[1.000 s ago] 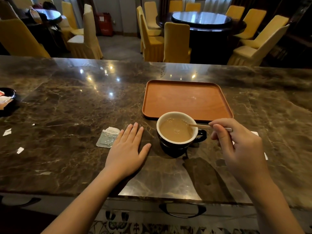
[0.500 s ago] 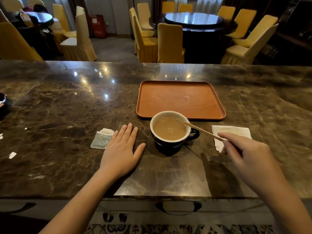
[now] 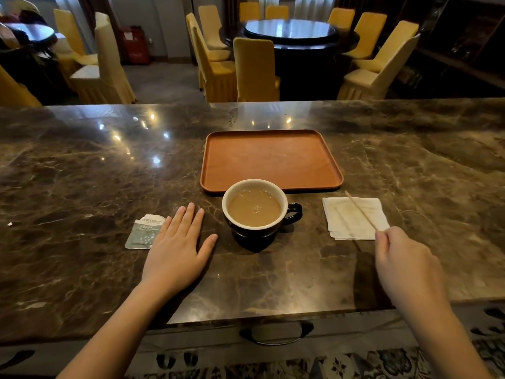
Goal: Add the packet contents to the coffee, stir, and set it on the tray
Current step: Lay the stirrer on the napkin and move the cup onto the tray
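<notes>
A black cup with a white inside [image 3: 255, 207] holds milky brown coffee and stands on the marble counter just in front of the orange-brown tray [image 3: 330, 168], handle pointing right. My right hand [image 3: 404, 262] pinches a thin wooden stir stick [image 3: 360, 210], which slants over a white napkin [image 3: 341, 222] to the right of the cup. My left hand [image 3: 177, 247] lies flat on the counter left of the cup, fingers spread, holding nothing. A torn grey-green packet [image 3: 143, 232] lies by its fingertips.
The marble counter [image 3: 82, 173] stretches wide on both sides; a small scrap of paper [image 3: 10, 224] lies far left. Beyond its far edge stand yellow-covered chairs [image 3: 255, 69] and a round dark table [image 3: 289, 30]. A drawer handle [image 3: 276, 332] sits below the near edge.
My right hand has lifted the stir stick out of the coffee and carried it right, over the napkin. The left hand and cup stayed put.
</notes>
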`<state>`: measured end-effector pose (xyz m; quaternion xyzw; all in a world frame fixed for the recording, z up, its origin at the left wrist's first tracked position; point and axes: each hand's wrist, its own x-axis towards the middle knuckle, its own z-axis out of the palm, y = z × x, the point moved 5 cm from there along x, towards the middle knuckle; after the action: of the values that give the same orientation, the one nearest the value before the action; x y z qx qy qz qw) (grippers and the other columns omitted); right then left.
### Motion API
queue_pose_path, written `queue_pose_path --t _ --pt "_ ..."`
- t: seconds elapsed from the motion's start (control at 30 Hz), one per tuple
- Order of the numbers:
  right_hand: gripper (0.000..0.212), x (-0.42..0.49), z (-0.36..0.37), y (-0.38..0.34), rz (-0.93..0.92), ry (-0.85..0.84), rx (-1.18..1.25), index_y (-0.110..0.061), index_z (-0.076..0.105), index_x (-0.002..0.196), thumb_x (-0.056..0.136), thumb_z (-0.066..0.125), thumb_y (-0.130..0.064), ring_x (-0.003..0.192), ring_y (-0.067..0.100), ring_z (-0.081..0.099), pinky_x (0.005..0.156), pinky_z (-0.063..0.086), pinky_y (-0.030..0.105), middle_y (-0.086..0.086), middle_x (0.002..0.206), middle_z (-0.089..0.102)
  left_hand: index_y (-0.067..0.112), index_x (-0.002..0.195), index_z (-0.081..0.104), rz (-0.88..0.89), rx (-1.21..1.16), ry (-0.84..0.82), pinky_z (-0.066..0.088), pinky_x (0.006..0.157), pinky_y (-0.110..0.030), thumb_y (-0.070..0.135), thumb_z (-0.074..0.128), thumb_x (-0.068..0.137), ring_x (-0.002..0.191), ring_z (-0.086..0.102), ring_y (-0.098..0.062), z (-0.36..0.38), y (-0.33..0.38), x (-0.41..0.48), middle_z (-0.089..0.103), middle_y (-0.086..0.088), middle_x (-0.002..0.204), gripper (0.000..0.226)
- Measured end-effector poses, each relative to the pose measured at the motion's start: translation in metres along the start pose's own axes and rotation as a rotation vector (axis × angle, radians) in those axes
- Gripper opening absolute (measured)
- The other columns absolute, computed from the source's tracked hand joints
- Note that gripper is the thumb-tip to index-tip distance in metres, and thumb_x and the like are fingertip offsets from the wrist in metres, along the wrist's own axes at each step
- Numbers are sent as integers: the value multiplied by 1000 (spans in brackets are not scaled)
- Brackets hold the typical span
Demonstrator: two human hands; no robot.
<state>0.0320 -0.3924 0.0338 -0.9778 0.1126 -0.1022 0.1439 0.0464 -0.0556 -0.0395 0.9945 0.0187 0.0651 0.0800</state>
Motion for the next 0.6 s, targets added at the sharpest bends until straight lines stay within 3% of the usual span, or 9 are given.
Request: queue_pose_path --t 0.2,0.4,0.6 --pt "28 -5 18 -15 -55 -74 -183 -15 43 78 96 29 -32 48 20 40 40 21 29 -4 54 38 27 138 -5 2 -8 -7 -9 110 -28 68 0 78 133 -14 -4 1 -1 0 -12 9 144 73" --pt "30 -6 30 -21 -111 -131 -299 -18 51 90 96 28 -35 56 18 44 41 23 28 -4 64 44 25 141 -1 10 -10 1 -9 110 -29 67 0 78 133 -13 -4 0 0 0 -10 8 144 75" --pt "34 -6 33 -27 -159 -140 -295 -20 53 79 95 31 -41 51 14 41 41 23 27 -7 59 41 24 142 0 12 -8 1 -9 110 -28 65 2 80 133 -12 -4 -1 1 -1 -4 3 152 75"
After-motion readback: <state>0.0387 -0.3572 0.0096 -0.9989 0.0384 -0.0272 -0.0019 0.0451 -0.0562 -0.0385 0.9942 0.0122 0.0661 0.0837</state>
